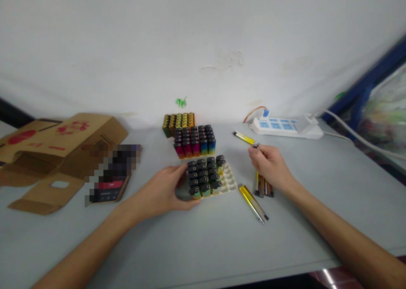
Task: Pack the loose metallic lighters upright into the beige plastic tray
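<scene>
My left hand (160, 188) grips the left side of a pale tray (231, 183), thumb at its near corner and fingers behind. Upright lighters (203, 178) with black tops fill the tray's left and middle pockets; bare pockets show at its right. To the right of the tray, my right hand (270, 165) is closed in a pinch on a lighter (255, 145), of which only the dark top shows. Beneath that hand lie several more lighters (264, 186), partly hidden. Yellow and silver lighters (253, 203) lie on the table nearer me, and a single yellow one (244, 137) lies farther back.
Behind the tray stand blocks of pink and blue lighters (194, 143) and gold-topped ones (179, 122). A white power strip (285, 127) with cables lies by the wall. At left are an open cardboard box (91, 132) and a phone (109, 192) on the grey table (203, 242).
</scene>
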